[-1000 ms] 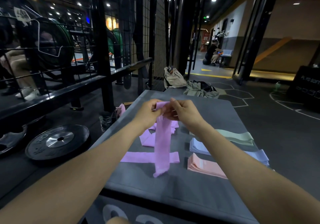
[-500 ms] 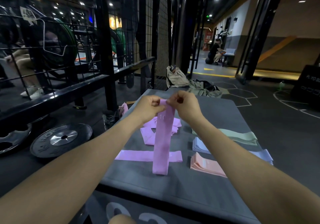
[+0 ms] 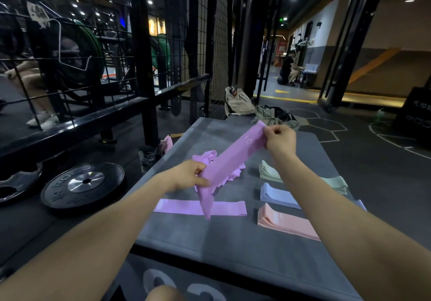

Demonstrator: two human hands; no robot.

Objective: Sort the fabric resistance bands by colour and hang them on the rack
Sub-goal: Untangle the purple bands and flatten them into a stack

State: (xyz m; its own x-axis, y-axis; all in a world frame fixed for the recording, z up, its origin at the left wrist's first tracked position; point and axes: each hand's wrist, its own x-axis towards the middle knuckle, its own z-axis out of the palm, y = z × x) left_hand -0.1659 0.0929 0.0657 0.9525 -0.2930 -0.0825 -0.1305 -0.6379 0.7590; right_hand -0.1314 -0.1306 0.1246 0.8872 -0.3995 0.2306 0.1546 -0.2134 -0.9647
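Observation:
A purple band marked "10" stretches slantwise above the grey padded box. My right hand pinches its upper end and my left hand grips it lower down, so its tail hangs over a flat purple band. A loose purple heap lies behind. To the right lie three folded stacks: green, blue and pink. The black wire-grid rack stands behind and to the left.
Black weight plates lie on the floor at the left, beside a glass. Bags and clothing sit past the box's far end. A person crouches far down the corridor. Another sits behind the mesh at left.
The band hung straight down from both hands held together. My left hand has slid down along it and my right has moved up and right, pulling it out slantwise.

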